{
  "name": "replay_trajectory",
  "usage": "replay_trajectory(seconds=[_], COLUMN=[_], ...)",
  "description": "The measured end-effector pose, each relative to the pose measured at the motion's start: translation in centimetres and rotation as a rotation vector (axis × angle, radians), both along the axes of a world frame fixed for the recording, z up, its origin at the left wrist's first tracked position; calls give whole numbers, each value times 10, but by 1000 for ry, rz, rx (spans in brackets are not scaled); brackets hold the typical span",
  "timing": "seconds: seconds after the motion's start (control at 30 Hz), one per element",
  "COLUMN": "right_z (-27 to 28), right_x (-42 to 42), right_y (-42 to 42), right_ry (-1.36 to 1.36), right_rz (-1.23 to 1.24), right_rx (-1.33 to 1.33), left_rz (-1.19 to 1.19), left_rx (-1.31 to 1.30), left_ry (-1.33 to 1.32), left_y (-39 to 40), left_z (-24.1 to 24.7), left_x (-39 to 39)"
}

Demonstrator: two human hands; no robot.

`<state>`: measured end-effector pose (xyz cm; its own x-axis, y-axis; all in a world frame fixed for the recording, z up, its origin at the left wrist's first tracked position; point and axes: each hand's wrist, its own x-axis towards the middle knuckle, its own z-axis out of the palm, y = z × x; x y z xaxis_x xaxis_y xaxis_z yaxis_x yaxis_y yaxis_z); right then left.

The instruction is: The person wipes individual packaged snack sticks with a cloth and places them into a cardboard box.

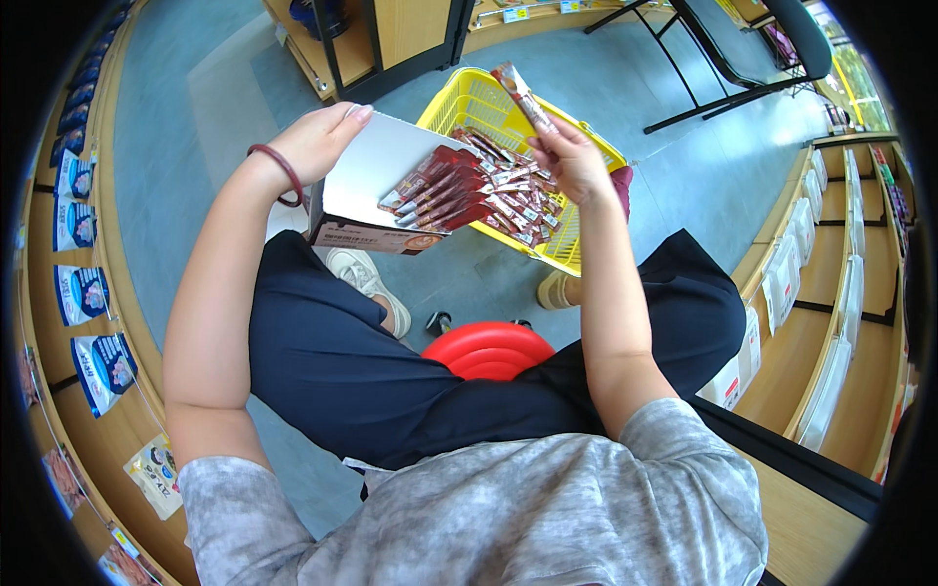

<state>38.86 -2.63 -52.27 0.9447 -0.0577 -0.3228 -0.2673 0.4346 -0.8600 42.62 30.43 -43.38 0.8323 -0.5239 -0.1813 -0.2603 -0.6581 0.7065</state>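
My left hand [322,139] grips the upper side of an open cardboard box [366,172], which is tilted and shows its white inner wall. Several red-brown stick sachets [440,190] lie fanned out in the box. Between the thumb and fingers of my right hand [575,157] is a single stick sachet [524,95], held upright at a slant. Below both hands is a yellow plastic shopping basket [458,91] with many loose sachets [524,205] of the same look heaped in it. The box partly covers the basket's left side.
I sit on a red round stool [491,351]. Shelves with hanging bags [80,293] run along my left, and shelves with white packs [784,286] along my right. A black folding chair [733,51] stands at the back right. A wooden display unit [418,33] is ahead.
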Motion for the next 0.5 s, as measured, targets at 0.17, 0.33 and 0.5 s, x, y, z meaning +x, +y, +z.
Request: replay_trajectory(seconds=[0.17,0.33,0.5], right_z=[90,120,109], right_x=[-19,-35,-34], right_y=[24,66,94], right_ry=[-330,-441,-717], right_rz=[231,551,688], right_rx=[-477,-829,-1243], left_rz=[-24,-64,-72], left_rx=[35,50,55], left_ry=[-10,-15,-21], left_y=[4,6,3], left_z=[-4,-7,-6], left_x=[2,3,0])
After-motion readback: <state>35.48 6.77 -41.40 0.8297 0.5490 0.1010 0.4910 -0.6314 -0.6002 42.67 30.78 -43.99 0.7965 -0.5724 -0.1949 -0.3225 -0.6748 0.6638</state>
